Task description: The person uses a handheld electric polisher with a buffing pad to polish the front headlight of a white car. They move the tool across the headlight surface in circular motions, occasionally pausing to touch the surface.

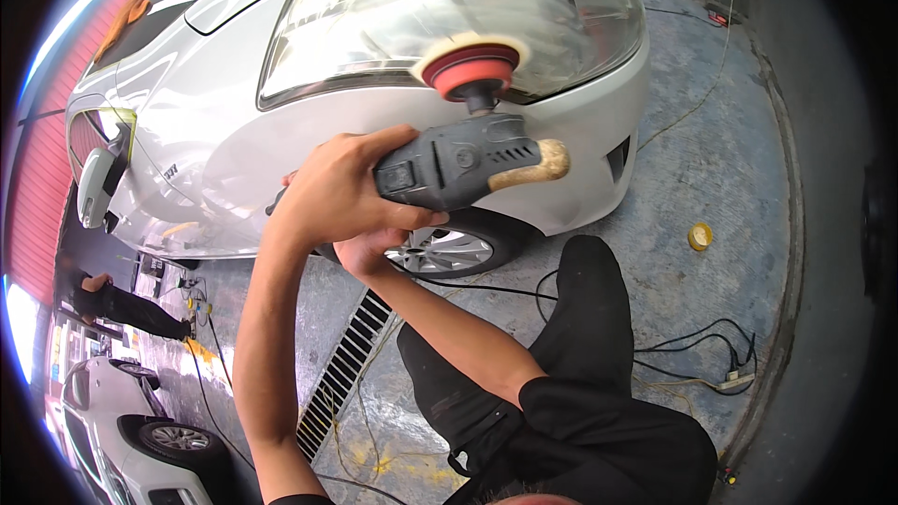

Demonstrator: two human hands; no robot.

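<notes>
the left hand [335,182] is wrapped round the body of a dark grey polisher [440,166], its digits clasping both sides, while the right hand [363,249] sits just below it, fingers mostly hidden, so i cannot tell how it grips. the polisher is at the front of a white car [210,145], its red pad [472,73] against the lower edge of the clear headlight [351,14], with a yellow tub [700,237] on the floor [687,150] to the right
</notes>
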